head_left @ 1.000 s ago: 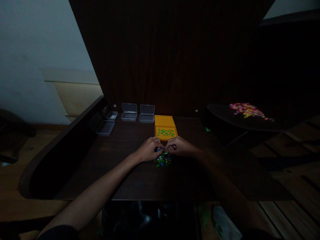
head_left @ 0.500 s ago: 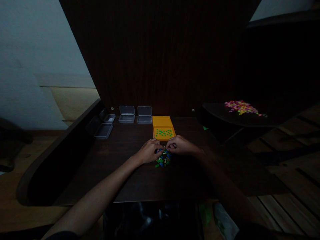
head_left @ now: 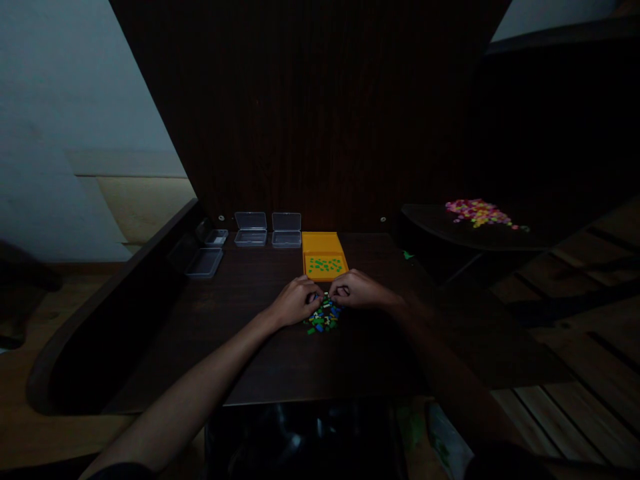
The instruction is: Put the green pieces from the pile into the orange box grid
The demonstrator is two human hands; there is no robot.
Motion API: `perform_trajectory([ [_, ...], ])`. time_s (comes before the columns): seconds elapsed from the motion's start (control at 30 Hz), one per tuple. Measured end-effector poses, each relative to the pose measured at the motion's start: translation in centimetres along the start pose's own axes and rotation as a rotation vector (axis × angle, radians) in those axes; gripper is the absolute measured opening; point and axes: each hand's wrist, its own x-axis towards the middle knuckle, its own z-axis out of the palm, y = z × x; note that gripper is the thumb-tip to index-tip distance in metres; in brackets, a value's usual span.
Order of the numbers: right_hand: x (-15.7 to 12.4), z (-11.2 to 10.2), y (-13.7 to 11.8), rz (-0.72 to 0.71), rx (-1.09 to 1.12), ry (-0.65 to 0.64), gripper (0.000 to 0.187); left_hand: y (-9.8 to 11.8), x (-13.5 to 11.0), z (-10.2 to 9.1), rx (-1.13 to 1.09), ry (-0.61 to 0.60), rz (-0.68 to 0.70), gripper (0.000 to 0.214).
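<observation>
A small pile of toy building bricks [head_left: 323, 321], mostly green and blue with some white and yellow, lies on the dark table. At its left edge is my left hand [head_left: 297, 300], fingers curled together against the bricks. My right hand [head_left: 364, 291] reaches in from the right, thumb and forefinger pinched at the pile's upper edge. Whatever either set of fingertips holds is too small and dark to make out. Just beyond my hands stands an open yellow box [head_left: 321, 241], with several green bricks [head_left: 325, 265] spread over its bottom.
Open clear plastic boxes [head_left: 251, 237] stand along the back left, with another clear box [head_left: 205, 263] nearer the left side panel. A heap of pink and yellow pieces [head_left: 480, 212] rests on a dark curved surface at right. A small green scrap [head_left: 408, 255] lies near it.
My hands have drawn slightly apart over the pile, so more bricks show between the fingertips. The whole view has shifted a little.
</observation>
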Motion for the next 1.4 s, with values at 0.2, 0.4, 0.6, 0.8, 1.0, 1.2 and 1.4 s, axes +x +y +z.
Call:
perform_trajectory([
  [0.2,0.0,-0.2,0.4,0.009,0.001,0.018,0.012,-0.1,0.0,0.2,-0.019,0.012,0.007,0.02],
  [0.4,0.0,-0.3,-0.3,-0.003,-0.01,-0.022,0.016,0.1,0.0,0.3,0.002,0.009,0.01,0.017],
  [0.6,0.2,-0.1,-0.5,-0.005,-0.039,-0.06,0.017,0.1,0.0,0.2,-0.019,0.028,-0.013,0.014],
  [0.8,0.2,-0.2,-0.6,0.012,-0.04,-0.055,0.014,0.1,0.0,0.2,-0.056,0.034,-0.034,0.013],
  [1.0,0.3,-0.2,-0.8,0.04,-0.064,-0.077,0.017,0.1,0.0,0.0,-0.078,0.033,-0.063,0.013],
  [1.2,0.4,0.0,-0.9,0.066,-0.064,-0.096,0.017,0.1,-0.1,-0.1,-0.076,0.029,-0.089,0.016],
  [1.4,0.3,-0.3,-1.1,0.089,-0.086,-0.08,0.016,0.1,-0.2,0.0,-0.06,0.013,-0.049,0.019],
])
